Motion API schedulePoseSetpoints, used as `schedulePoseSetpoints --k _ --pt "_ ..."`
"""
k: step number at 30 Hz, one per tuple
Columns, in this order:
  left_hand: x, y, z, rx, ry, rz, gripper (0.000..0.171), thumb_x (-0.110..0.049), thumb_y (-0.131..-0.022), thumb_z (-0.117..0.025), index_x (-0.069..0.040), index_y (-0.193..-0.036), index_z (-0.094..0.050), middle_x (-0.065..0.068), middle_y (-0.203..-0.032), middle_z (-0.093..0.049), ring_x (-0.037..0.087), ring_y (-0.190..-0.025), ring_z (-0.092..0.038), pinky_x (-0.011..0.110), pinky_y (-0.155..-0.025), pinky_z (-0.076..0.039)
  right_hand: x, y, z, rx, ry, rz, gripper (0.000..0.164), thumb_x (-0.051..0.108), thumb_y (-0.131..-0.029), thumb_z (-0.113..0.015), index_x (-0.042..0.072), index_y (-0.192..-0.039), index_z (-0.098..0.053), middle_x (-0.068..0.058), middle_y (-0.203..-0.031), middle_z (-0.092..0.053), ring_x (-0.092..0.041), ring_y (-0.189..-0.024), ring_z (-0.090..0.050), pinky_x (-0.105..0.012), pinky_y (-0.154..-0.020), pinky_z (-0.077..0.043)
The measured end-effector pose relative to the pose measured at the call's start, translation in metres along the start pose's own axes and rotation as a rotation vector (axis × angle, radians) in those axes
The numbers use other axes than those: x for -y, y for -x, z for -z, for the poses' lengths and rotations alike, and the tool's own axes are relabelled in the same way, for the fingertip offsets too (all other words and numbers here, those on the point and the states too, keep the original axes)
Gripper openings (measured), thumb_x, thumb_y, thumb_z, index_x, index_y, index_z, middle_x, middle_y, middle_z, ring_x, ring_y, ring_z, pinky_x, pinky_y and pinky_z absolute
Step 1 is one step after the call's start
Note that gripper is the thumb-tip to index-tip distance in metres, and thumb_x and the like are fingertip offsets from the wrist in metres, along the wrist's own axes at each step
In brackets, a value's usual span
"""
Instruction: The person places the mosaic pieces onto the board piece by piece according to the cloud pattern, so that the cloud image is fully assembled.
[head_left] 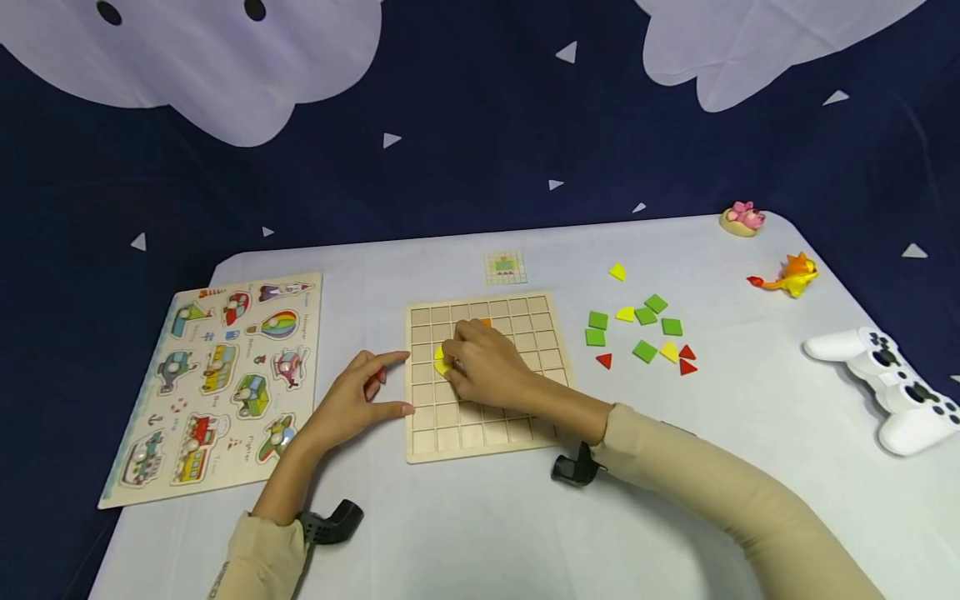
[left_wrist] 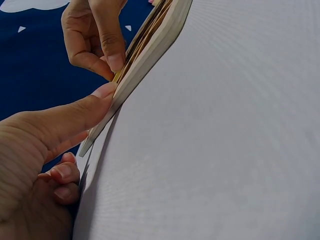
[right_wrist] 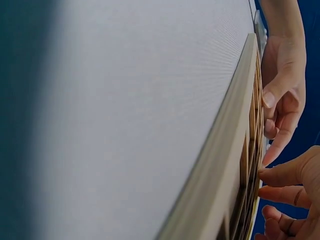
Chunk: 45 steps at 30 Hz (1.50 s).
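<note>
A light wooden grid board [head_left: 472, 440] lies mid-table. On its left part is a yellow round-edged piece [head_left: 440, 361], and an orange piece [head_left: 486, 322] shows behind the right hand. My right hand [head_left: 487, 367] is over the board, its thumb and fingertips pinching at the yellow piece; the fingers partly hide it. My left hand [head_left: 352, 400] touches the board's left edge with the extended index finger and thumb, its other fingers bent. In the left wrist view, the left thumb [left_wrist: 75, 112] lies against the board's corner, close to the right fingertips.
Green squares [head_left: 645, 351], yellow pieces [head_left: 617, 272] and red triangles [head_left: 687, 367] lie loose right of the board. A pattern card [head_left: 506, 268] lies behind it. A vehicle puzzle [head_left: 217, 375] is at left; a white game controller [head_left: 885, 383] and small figurines [head_left: 795, 275] are at right.
</note>
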<state>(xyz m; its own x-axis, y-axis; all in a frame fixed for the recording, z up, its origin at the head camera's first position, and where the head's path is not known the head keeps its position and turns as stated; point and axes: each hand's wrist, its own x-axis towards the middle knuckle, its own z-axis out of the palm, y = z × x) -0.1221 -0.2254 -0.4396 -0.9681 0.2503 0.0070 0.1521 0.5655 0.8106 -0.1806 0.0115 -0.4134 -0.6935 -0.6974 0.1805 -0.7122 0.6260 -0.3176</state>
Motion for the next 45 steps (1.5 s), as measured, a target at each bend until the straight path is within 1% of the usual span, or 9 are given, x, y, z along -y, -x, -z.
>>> schedulePoseSetpoints --k 4,10,16,21,26,32,35,40,45 --pt "0.002 0.001 0.0 -0.003 -0.017 0.021 0.07 -0.023 -0.077 -0.086 -0.01 -0.139 -0.056 0.005 -0.089 -0.039 0.015 -0.076 -0.037 0.026 -0.068 -0.033 0.001 -0.002 -0.001 0.01 -0.003 -0.002 0.012 0.019 -0.086 -0.074 0.01 -0.092 -0.073 -0.003 -0.089 -0.055 -0.017 -0.08 -0.049 -0.027 -0.067 -0.043" --pt "0.007 0.003 -0.001 -0.007 -0.035 0.034 0.073 -0.023 -0.076 -0.087 -0.01 -0.14 -0.056 0.003 -0.088 -0.039 0.014 -0.076 -0.037 0.026 -0.067 -0.033 -0.003 0.003 0.004 -0.002 -0.043 -0.015 0.028 0.03 -0.086 -0.077 0.009 -0.105 -0.075 -0.002 -0.093 -0.055 -0.015 -0.082 -0.05 -0.029 -0.074 -0.043" --pt "0.009 0.004 -0.001 -0.019 -0.03 0.034 0.073 -0.024 -0.075 -0.087 -0.009 -0.139 -0.056 0.003 -0.088 -0.039 0.014 -0.076 -0.037 0.026 -0.067 -0.033 -0.03 0.011 0.024 -0.069 -0.074 -0.057 0.031 0.026 -0.085 -0.079 0.006 -0.109 -0.075 -0.006 -0.093 -0.058 -0.017 -0.081 -0.05 -0.032 -0.075 -0.044" --pt "0.009 0.005 0.0 -0.015 -0.022 0.047 0.073 -0.022 -0.075 -0.087 -0.009 -0.14 -0.056 0.003 -0.088 -0.039 0.015 -0.076 -0.037 0.026 -0.067 -0.033 -0.074 0.018 0.049 -0.111 -0.05 -0.194 0.033 0.023 -0.084 -0.079 0.002 -0.11 -0.074 -0.012 -0.097 -0.06 -0.024 -0.084 -0.053 -0.037 -0.075 -0.046" --pt "0.009 0.004 -0.001 -0.019 -0.025 0.041 0.073 -0.023 -0.074 -0.088 -0.009 -0.139 -0.057 0.004 -0.087 -0.039 0.015 -0.076 -0.037 0.026 -0.067 -0.033 -0.126 0.027 0.073 -0.155 0.044 -0.326 0.034 0.02 -0.086 -0.076 -0.001 -0.112 -0.072 -0.017 -0.099 -0.058 -0.03 -0.087 -0.055 -0.041 -0.074 -0.048" --pt "0.007 0.003 -0.002 -0.017 -0.021 0.038 0.072 -0.024 -0.075 -0.087 -0.009 -0.138 -0.057 0.005 -0.087 -0.039 0.015 -0.076 -0.037 0.026 -0.068 -0.032 -0.175 0.039 0.092 -0.132 0.12 -0.521 0.038 0.021 -0.088 -0.073 -0.005 -0.115 -0.069 -0.023 -0.108 -0.055 -0.038 -0.096 -0.054 -0.051 -0.083 -0.045" --pt "0.005 0.002 -0.002 -0.014 -0.02 0.034 0.072 -0.024 -0.075 -0.087 -0.01 -0.139 -0.057 0.004 -0.087 -0.038 0.015 -0.076 -0.037 0.026 -0.068 -0.033 -0.189 0.045 0.094 -0.105 0.152 -0.604 0.039 0.023 -0.089 -0.071 -0.007 -0.114 -0.068 -0.026 -0.112 -0.055 -0.042 -0.103 -0.053 -0.055 -0.089 -0.043" --pt "0.005 0.001 -0.002 -0.012 -0.019 0.013 0.071 -0.024 -0.076 -0.087 -0.009 -0.138 -0.057 0.004 -0.087 -0.038 0.014 -0.076 -0.036 0.026 -0.068 -0.032 -0.199 0.051 0.091 -0.074 0.199 -0.706 0.042 0.028 -0.089 -0.07 -0.009 -0.109 -0.068 -0.027 -0.109 -0.055 -0.043 -0.104 -0.052 -0.056 -0.089 -0.043" --pt "0.002 0.0 -0.002 -0.011 -0.024 0.007 0.072 -0.023 -0.075 -0.087 -0.009 -0.139 -0.057 0.003 -0.087 -0.037 0.014 -0.076 -0.036 0.026 -0.068 -0.032 -0.2 0.053 0.09 -0.092 0.185 -0.729 0.04 0.027 -0.091 -0.07 -0.01 -0.106 -0.07 -0.026 -0.107 -0.055 -0.042 -0.102 -0.053 -0.054 -0.086 -0.045"
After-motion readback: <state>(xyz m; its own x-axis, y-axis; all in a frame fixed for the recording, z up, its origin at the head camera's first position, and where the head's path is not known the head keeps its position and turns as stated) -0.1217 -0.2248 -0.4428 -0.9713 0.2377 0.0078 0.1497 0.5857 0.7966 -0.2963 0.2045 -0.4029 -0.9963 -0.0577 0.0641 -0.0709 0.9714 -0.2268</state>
